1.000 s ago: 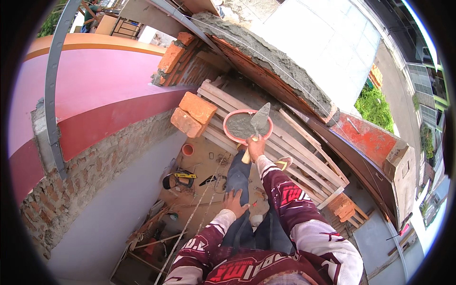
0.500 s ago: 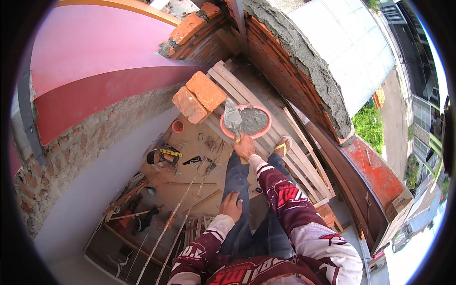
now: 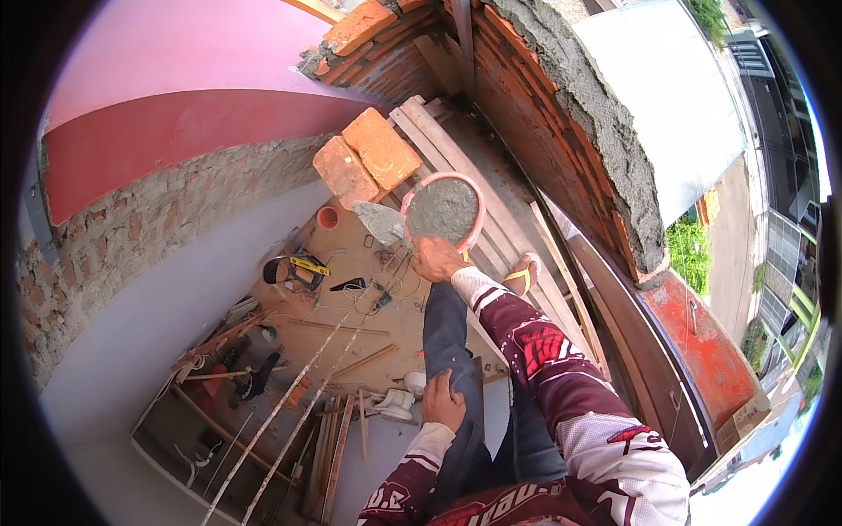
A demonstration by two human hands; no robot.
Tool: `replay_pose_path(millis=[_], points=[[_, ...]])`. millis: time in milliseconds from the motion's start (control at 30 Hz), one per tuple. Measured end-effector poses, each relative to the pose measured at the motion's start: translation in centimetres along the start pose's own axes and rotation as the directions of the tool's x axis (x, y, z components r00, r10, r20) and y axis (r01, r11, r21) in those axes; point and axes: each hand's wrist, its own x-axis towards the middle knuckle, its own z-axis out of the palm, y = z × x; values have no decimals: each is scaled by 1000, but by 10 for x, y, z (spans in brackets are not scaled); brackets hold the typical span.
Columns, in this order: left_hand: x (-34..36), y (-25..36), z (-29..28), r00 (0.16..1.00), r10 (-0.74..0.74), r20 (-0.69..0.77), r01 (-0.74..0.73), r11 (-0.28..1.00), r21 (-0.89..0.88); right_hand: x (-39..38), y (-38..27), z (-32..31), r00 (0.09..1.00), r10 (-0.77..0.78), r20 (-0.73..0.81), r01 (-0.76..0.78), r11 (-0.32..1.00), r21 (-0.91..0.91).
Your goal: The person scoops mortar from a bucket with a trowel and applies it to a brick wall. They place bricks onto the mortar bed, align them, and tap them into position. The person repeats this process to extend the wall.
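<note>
My right hand (image 3: 434,256) grips a trowel, whose mortar-smeared blade (image 3: 377,222) sticks out leftward beside the rim of a round pink bucket (image 3: 443,209) of grey mortar. The bucket sits on wooden planks (image 3: 491,244), near two orange bricks (image 3: 381,149) at the planks' upper left end. My left hand (image 3: 443,401) rests on my dark-trousered left leg with its fingers lightly bent and nothing visible in them. My right foot (image 3: 526,272), in a yellow flip-flop, is on the planks.
A brick wall (image 3: 561,105) topped with wet mortar runs along the right. A pink wall (image 3: 175,140) stands left. Far below is a floor with tools (image 3: 303,272), boards and debris. Two pale ropes (image 3: 298,399) slant upward at lower left. A red weathered ledge (image 3: 693,337) lies right.
My right hand has moved left, swinging the trowel blade from above the bucket to its left side. My left hand stays on my leg. The view has shifted over the scene.
</note>
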Motion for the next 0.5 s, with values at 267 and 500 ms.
replay_pose_path(millis=[267,500], points=[[-4,-10,72,994,-68,-80,48,973,-224,24,28,-62,995,-96,16,97,994,-43],[8,-22,95,987,-41,-155,24,993,-112,15,-9,-8,934,-132,331,223,941,-256]])
